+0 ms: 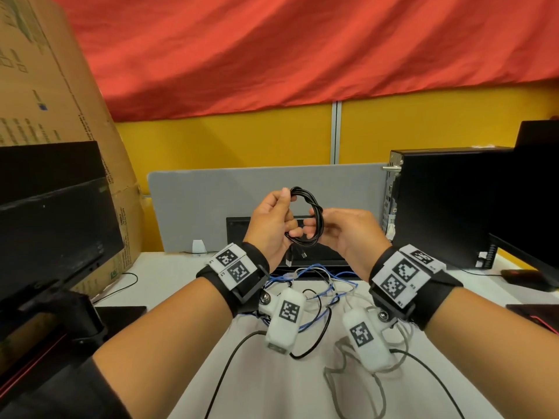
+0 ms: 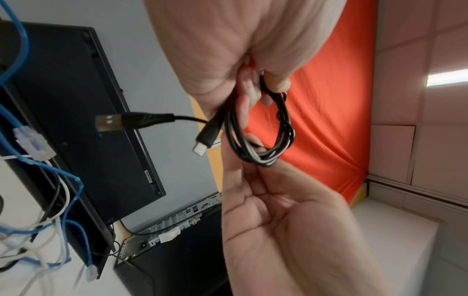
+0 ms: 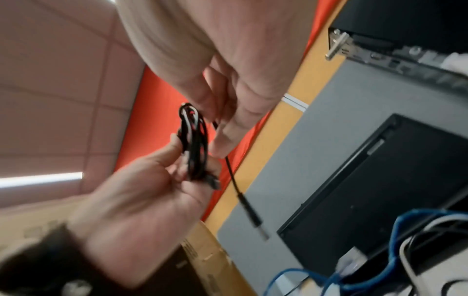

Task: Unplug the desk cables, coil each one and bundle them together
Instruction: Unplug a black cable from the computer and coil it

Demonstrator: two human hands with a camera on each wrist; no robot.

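A shiny black coiled cable (image 1: 305,219) is seen. Below it, thin blue and white wires (image 1: 314,276) are seen on the white desk (image 1: 263,373).

Both hands meet at chest height on the black cable coil (image 1: 305,220), the left hand (image 1: 272,225) and right hand (image 1: 348,234) gripping opposite sides. Open air surrounds the grip above and toward the person. Directly below it lies a tangle of blue, white and black cables (image 1: 314,285) on the white desk (image 1: 266,388) — a snag risk on any descent. Behind the grip stands a grey partition panel (image 1: 242,192) with a black monitor (image 1: 239,234) at its foot. Left of the grip a black monitor back (image 1: 57,219) and cardboard box (image 1: 45,86) block passage; right of it stands a black computer tower (image 1: 447,204).
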